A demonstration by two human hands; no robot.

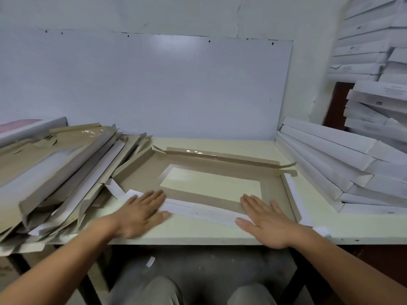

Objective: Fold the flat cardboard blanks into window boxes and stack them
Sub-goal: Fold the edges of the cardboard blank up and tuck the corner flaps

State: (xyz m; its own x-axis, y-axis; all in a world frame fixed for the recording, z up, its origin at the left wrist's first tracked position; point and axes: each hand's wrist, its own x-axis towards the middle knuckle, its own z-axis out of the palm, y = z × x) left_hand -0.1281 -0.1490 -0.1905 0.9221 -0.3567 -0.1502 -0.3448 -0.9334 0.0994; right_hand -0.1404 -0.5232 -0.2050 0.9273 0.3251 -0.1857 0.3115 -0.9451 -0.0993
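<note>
Both knees [198,292] show at the bottom of my view, under the near edge of the table [220,239], and from there my two forearms reach up onto it. My left hand [141,211] lies palm down with its fingers straight and close together, tips resting on the near white flap of the flat blank [141,179]; it is blurred, so I cannot tell how hard it presses. My right hand [267,221] is also palm down, fingers straight and slightly spread, thumb out to the left, covering the blank's near right corner. I count one blank laid out on the table, brown side up, with one rectangular window [211,186] cut in its middle through which the cream tabletop shows. Its far flap [220,156] stands slightly raised and carries a shiny strip, and its right flap [291,194] is tilted up. Left of the blank, touching its left edge, sits a loose heap of unfolded blanks [61,172], too jumbled for me to count, overhanging the table's near edge. Right of the blank, a stack of folded white boxes [343,172] leans in tiers, with more white boxes [374,62] piled behind it. Between the blank's right flap and that stack runs a strip of bare tabletop, and another lies beyond the far flap, against the white wall panel [154,89].
</note>
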